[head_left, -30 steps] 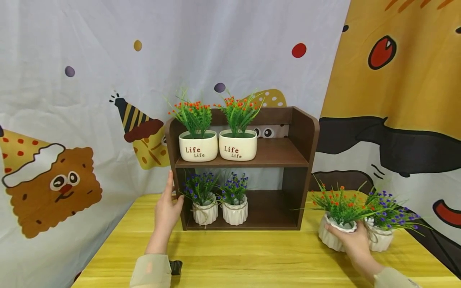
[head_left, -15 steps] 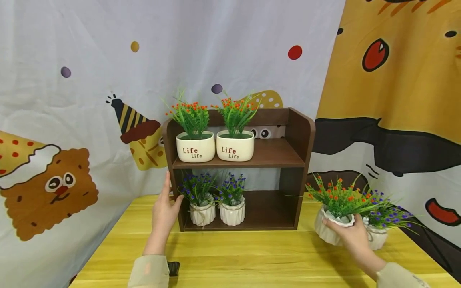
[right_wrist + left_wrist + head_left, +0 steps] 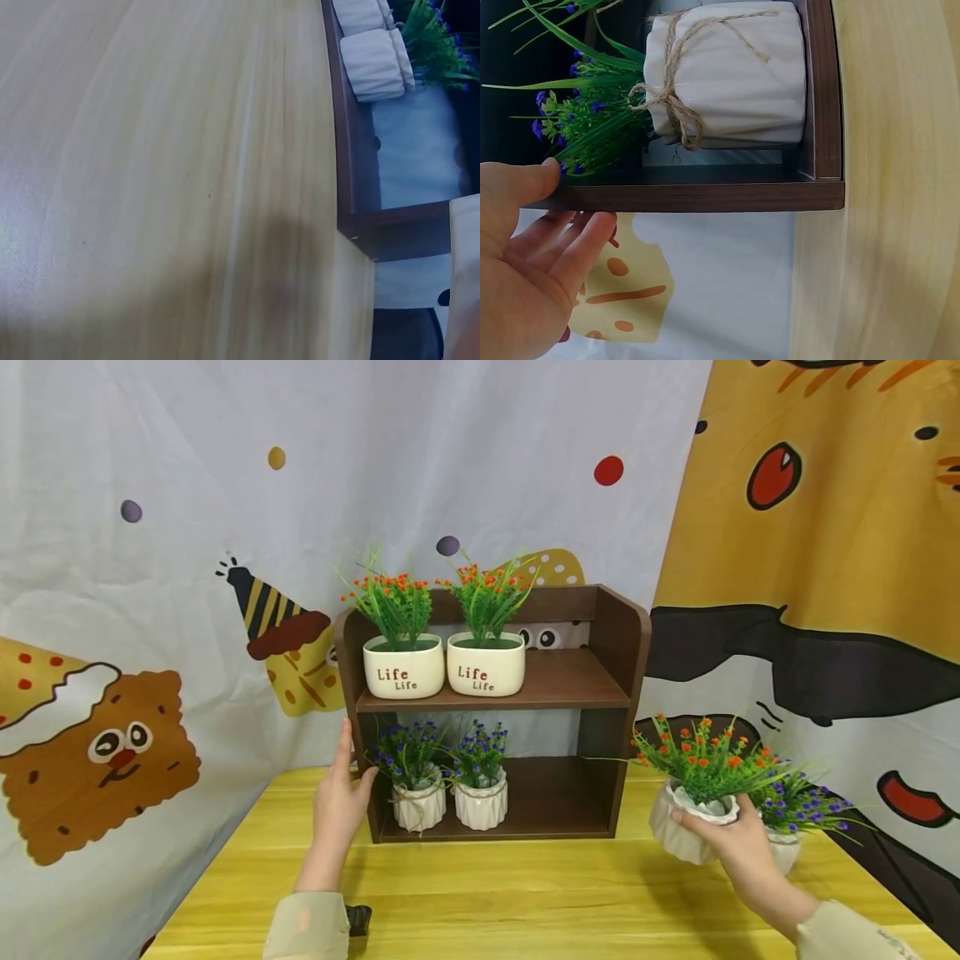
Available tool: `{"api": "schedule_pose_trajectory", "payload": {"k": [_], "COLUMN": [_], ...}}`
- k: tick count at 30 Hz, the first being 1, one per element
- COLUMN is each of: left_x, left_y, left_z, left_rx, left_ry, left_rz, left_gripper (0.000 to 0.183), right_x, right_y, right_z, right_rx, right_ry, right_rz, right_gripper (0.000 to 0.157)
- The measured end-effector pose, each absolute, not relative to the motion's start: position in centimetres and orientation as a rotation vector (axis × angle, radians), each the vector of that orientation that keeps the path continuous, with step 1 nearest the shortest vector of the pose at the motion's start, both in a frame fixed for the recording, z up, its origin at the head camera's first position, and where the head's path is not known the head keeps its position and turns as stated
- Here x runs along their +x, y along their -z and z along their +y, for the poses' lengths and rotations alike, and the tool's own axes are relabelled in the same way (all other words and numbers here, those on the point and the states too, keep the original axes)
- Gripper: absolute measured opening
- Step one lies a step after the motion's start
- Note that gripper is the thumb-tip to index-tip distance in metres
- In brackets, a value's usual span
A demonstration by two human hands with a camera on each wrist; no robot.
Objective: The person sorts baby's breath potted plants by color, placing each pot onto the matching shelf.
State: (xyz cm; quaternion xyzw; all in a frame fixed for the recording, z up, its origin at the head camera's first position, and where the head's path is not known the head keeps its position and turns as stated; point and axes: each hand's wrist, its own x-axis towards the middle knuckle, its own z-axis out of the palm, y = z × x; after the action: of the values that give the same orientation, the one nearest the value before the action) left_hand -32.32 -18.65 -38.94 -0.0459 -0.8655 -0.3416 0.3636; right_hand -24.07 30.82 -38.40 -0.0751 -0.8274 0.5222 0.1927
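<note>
My right hand (image 3: 738,852) grips a white ribbed pot (image 3: 678,827) of orange artificial flowers by its upper part, thumb in front. The pot appears raised off the table and tilted a little. In the right wrist view only a strip of the white pot (image 3: 466,255) shows at the edge. My left hand (image 3: 339,806) touches the left side panel of a brown two-tier shelf (image 3: 495,702). The left wrist view has its thumb (image 3: 544,180) at the panel's front edge, with the fairly straight fingers (image 3: 585,251) outside it.
Two cream "Life" planters (image 3: 405,670) with orange flowers stand at left on the upper tier. Below them are two white pots (image 3: 482,802) of purple flowers. Another purple-flowered pot (image 3: 783,852) stands behind my right hand. A small black object (image 3: 358,920) is by my left cuff.
My right hand has lifted the orange-flowered pot slightly, away from the purple-flowered pot beside it. My left hand stays at the shelf's side. The head view has shifted slightly.
</note>
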Motion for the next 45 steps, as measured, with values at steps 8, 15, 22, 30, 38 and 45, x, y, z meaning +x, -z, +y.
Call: {"api": "schedule_pose_trajectory", "payload": {"k": [8, 15, 22, 30, 38, 45], "left_x": [-32.3, -32.3, -32.5, -32.6, -32.3, -32.2], "left_y": [38.8, 38.7, 38.7, 38.5, 38.8, 38.8], "left_z": [-18.6, -18.6, -18.5, -18.5, -18.5, -18.5], "left_rx": [-0.127, -0.131, -0.119, -0.091, -0.076, -0.069], "left_ry": [0.883, 0.871, 0.842, 0.848, 0.858, 0.861], "left_rz": [-2.229, -2.224, -2.227, -2.241, -2.273, -2.272], "left_gripper": [0.089, 0.089, 0.09, 0.09, 0.089, 0.088], "right_x": [-23.3, -22.9, -22.8, -22.7, -22.6, -22.7], "right_y": [37.3, 36.3, 35.2, 33.5, 32.1, 31.0], "right_z": [29.9, 29.0, 28.0, 26.7, 25.4, 24.6], "right_rx": [-0.09, 0.01, 0.04, 0.139, 0.172, 0.212], "right_ry": [-1.498, -1.534, -1.468, -1.544, -1.675, -1.68], "right_rz": [-2.29, -2.274, -2.311, -2.25, -2.201, -2.17], "right_gripper": [0.073, 0.071, 0.07, 0.061, 0.057, 0.053]}}
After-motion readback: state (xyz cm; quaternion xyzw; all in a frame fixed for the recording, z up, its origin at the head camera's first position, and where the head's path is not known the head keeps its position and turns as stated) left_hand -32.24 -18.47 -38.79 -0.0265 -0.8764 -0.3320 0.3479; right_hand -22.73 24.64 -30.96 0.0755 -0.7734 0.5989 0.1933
